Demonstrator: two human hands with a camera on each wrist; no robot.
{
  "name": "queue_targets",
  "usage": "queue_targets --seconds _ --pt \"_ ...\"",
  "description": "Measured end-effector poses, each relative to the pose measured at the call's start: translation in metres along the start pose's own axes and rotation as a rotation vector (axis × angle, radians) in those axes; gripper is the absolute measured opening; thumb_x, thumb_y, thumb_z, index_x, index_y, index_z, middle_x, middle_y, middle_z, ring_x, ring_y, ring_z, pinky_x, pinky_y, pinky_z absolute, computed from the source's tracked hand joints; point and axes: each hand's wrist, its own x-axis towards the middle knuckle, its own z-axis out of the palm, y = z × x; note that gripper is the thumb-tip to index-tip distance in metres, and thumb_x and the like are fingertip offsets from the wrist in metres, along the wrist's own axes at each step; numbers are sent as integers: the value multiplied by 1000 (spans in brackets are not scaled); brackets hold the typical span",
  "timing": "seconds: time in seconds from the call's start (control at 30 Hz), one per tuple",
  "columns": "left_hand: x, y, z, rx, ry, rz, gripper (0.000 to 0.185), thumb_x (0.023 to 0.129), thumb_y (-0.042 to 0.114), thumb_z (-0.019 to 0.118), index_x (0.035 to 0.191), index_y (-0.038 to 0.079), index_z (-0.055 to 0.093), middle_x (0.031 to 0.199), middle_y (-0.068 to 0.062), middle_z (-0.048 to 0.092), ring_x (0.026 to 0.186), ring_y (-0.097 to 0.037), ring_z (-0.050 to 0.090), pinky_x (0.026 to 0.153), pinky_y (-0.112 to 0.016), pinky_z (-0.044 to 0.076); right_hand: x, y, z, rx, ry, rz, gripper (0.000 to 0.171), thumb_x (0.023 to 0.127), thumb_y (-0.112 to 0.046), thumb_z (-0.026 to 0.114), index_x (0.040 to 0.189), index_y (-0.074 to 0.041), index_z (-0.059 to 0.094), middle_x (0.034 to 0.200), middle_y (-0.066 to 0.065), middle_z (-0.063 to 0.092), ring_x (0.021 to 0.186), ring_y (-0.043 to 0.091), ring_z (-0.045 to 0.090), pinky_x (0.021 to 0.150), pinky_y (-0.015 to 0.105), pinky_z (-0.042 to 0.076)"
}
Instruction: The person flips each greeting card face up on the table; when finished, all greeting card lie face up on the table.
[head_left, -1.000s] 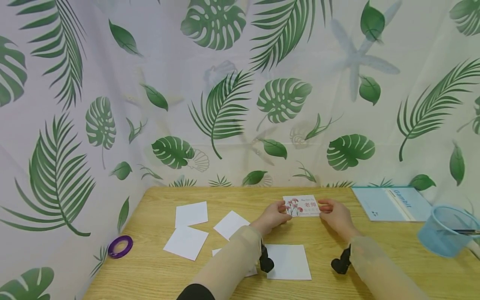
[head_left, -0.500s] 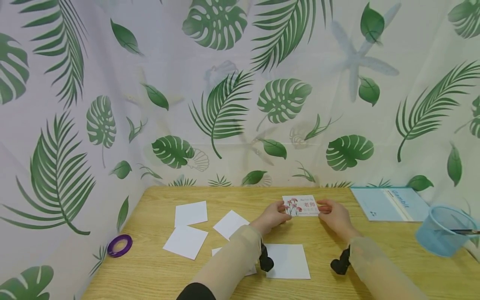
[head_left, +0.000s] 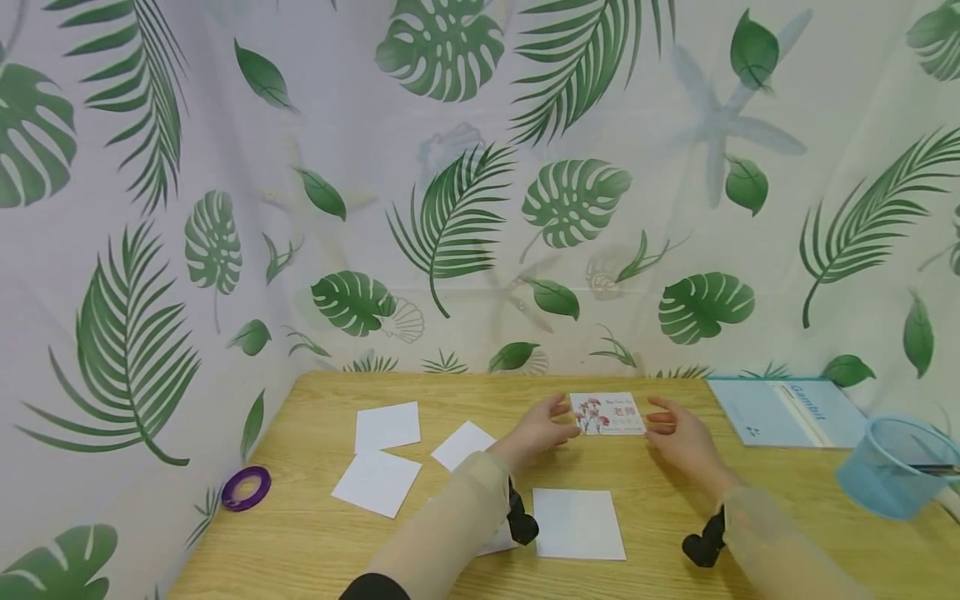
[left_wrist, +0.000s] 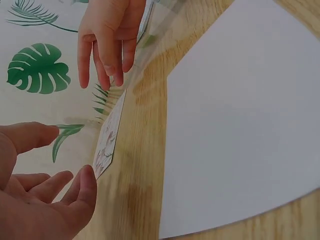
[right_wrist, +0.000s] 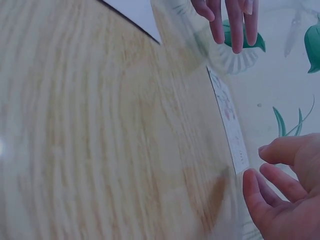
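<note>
A greeting card (head_left: 609, 414) printed with red flowers and red characters lies flat near the far edge of the table. My left hand (head_left: 536, 432) is just off the card's left edge, its fingers loosely bent and apart. Off the right edge is my right hand (head_left: 684, 440), likewise relaxed with spread fingers. In the left wrist view a gap shows between the fingers of the left hand (left_wrist: 47, 185) and hold nothing. The right wrist view shows the right hand (right_wrist: 287, 185) holding nothing beside the card (right_wrist: 227, 120).
A white paper square (head_left: 579, 523) lies between the forearms, another partly under the left one. More white sheets (head_left: 377, 483) lie to the left, near a purple tape roll (head_left: 246, 488). At right are a blue Gambit notebook (head_left: 772, 412) and a blue pen basket (head_left: 885, 475).
Both hands have let go of the card and moved slightly outward from its edges. The card stays flat on the table. The head view has shifted a little.
</note>
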Motion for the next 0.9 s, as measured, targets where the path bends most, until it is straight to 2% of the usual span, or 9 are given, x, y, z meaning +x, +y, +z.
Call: queue_targets --seconds 0.13,0.27,0.4,0.67,0.8,0.9 --pt "-8 2 -5 12 -23 29 76 93 5 65 157 5 24 153 -20 41 135 -36 49 101 -38 52 -5 -2 -6 8 -9 -43 66 91 -3 64 149 6 33 130 37 55 113 47 61 86 47 58" --pt "-13 1 -8 40 -44 55 78 93 6 66 158 9 23 154 -18 41 130 -35 54 101 -40 52 -11 -3 -9 19 -15 -75 68 91 -3 65 149 7 31 129 37 56 111 48 61 87 48 58" --pt "-19 0 -11 105 -46 100 79 92 6 68 157 12 24 153 -17 43 123 -33 59 98 -39 54 -17 -6 -9 25 -20 -100 69 90 -3 67 148 6 32 127 37 57 108 45 64 84 45 59" --pt "-33 4 -14 190 -65 137 80 91 10 69 158 19 25 152 -14 45 124 -32 57 91 -35 56 -34 -17 -6 23 -34 -153 69 89 -4 69 149 3 34 124 33 60 106 42 65 81 41 60" --pt "-39 3 -16 239 -63 166 81 91 10 70 158 19 26 151 -15 46 123 -31 58 88 -33 57 -40 -19 -4 39 -46 -173 68 90 -3 69 148 4 35 124 32 61 106 41 65 83 42 59" --pt "-44 1 -18 314 -54 196 81 89 11 71 157 17 28 150 -15 48 121 -30 60 89 -31 56 -44 -20 -2 34 -58 -186 67 90 -4 68 148 3 36 124 31 60 107 41 65 83 43 59"
